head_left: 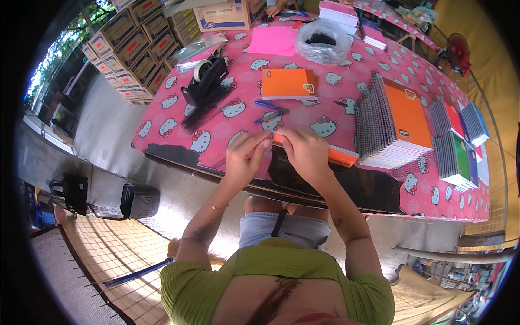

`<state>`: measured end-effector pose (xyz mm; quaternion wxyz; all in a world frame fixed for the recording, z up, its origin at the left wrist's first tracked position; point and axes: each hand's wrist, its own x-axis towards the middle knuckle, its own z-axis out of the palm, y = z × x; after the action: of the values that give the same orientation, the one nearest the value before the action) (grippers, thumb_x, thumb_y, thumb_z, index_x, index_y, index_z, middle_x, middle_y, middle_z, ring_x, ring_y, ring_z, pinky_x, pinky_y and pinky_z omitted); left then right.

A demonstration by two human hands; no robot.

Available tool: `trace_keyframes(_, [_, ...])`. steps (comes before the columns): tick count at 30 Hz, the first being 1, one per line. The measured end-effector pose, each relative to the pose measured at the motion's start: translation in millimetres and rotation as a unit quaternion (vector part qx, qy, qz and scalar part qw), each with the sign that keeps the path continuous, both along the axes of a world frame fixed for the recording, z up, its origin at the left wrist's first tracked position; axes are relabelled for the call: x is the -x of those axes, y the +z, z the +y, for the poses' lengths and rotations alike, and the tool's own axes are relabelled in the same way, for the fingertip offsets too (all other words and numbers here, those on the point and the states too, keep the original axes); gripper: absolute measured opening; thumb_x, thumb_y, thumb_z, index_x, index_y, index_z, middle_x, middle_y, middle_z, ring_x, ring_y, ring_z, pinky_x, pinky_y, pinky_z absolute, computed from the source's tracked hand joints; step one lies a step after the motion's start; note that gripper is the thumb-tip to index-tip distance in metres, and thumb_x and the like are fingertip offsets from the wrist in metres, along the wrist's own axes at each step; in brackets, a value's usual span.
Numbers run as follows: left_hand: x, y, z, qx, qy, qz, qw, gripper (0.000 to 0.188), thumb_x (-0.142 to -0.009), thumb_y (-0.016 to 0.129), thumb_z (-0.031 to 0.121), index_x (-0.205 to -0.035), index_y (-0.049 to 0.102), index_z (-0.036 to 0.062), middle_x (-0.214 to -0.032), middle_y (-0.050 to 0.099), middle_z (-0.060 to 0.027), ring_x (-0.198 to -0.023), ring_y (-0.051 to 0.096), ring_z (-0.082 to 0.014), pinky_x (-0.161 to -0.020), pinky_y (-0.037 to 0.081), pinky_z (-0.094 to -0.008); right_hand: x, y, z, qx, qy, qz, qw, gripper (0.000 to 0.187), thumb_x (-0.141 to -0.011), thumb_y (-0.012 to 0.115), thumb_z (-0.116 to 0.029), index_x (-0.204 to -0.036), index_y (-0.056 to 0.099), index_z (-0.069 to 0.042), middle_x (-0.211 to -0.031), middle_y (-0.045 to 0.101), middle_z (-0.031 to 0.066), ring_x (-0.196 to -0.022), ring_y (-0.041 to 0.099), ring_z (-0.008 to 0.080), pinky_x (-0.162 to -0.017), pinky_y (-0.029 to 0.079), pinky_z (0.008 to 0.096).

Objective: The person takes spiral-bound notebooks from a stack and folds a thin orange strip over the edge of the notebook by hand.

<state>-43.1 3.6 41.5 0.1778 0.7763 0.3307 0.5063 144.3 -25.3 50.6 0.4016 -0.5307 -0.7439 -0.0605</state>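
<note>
My left hand (pixel 244 154) and my right hand (pixel 304 151) meet above the near edge of the table. Thumbs and fingertips are pinched close together, and whatever lies between them is too small to make out. An orange notebook (pixel 342 156) lies partly under my right hand, its far part hidden by the fingers. Just beyond the fingertips rest blue-handled pliers (pixel 269 106) and another small blue tool (pixel 267 118). Farther off, an orange notebook (pixel 288 84) lies flat. A tall stack of orange spiral notebooks (pixel 398 119) stands to the right.
A black tape dispenser (pixel 205 78) and a bundle of black spiral wires (pixel 208 107) lie at left. Clear plastic wrap (pixel 323 40) and pink sheets (pixel 272 40) are at the back. More notebooks (pixel 454 157) stand far right. Cardboard boxes (pixel 132 49) rise beyond the table. Another person's hand (pixel 275 9) shows at top.
</note>
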Motion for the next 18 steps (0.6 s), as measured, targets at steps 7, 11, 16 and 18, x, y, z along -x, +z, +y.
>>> trace_keyframes(7, [-2.0, -1.5, 9.1, 0.009, 0.006, 0.042, 0.999, 0.017, -0.091, 0.071, 0.005, -0.106, 0.073, -0.0009, -0.086, 0.069, -0.0123, -0.071, 0.064, -0.0217, -0.060, 0.049, -0.0311, 1.0, 1.4, 2.2, -0.010, -0.012, -0.005, 1.000, 0.010, -0.090, 0.068, -0.016, -0.097, 0.066, -0.010, -0.079, 0.068, 0.0075, -0.068, 0.067, 0.0288, -0.064, 0.050, 0.0414])
trace_keyframes(11, [0.1, 4.0, 11.7, 0.048, 0.009, 0.073, 0.996, 0.017, -0.091, 0.072, 0.005, -0.107, 0.073, -0.0009, -0.085, 0.068, -0.0130, -0.071, 0.064, -0.0234, -0.059, 0.049, -0.0322, 1.8, 2.5, 0.8, -0.010, -0.014, -0.014, 1.000, 0.010, -0.089, 0.069, -0.015, -0.096, 0.065, -0.009, -0.078, 0.068, 0.0077, -0.068, 0.067, 0.0286, -0.063, 0.049, 0.0415])
trace_keyframes(16, [-1.0, 12.3, 29.4, 0.020, -0.051, 0.082, 0.995, 0.022, -0.090, 0.072, 0.006, -0.111, 0.069, -0.0007, -0.084, 0.067, -0.0145, -0.076, 0.066, -0.0256, -0.064, 0.050, -0.0330, 1.5, 4.1, -4.2, 0.015, 0.001, -0.013, 1.000, 0.013, -0.088, 0.068, -0.012, -0.099, 0.066, -0.007, -0.083, 0.068, 0.0095, -0.071, 0.068, 0.0305, -0.065, 0.051, 0.0427])
trace_keyframes(18, [0.9, 19.5, 37.4, -0.013, -0.110, 0.084, 0.990, 0.024, -0.090, 0.072, 0.007, -0.113, 0.068, -0.0001, -0.085, 0.066, -0.0147, -0.079, 0.067, -0.0265, -0.067, 0.050, -0.0333, -0.2, 8.2, -6.3, 0.035, 0.013, 0.015, 0.999, 0.014, -0.088, 0.068, -0.010, -0.100, 0.066, -0.005, -0.091, 0.068, 0.0115, -0.075, 0.068, 0.0326, -0.068, 0.053, 0.0438])
